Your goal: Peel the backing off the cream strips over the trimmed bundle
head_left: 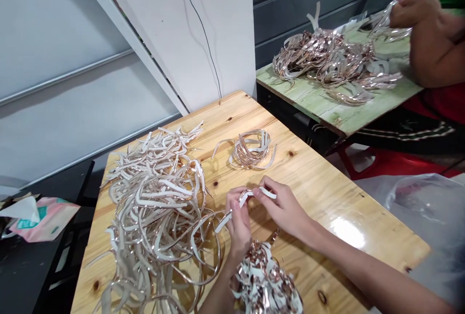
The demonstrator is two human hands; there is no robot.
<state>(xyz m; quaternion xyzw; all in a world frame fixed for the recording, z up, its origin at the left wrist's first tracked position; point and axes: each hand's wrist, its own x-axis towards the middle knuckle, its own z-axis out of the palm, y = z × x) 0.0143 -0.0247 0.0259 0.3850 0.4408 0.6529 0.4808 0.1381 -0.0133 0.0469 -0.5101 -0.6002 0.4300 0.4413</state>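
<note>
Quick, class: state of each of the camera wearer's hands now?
Left hand: closed, pinching a pale strip.
Right hand: closed, also pinching a pale strip.

Free room ran along the bench's right edge, past the right forearm, while heaped strips crowded the side toward the left edge, and a loose coil sat toward the far corner.

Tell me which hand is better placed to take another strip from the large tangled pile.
Probably the left hand: it is nearer the large tangled pile, with the right hand farther off. Both hold strip, so the left would likely need freeing.
</note>
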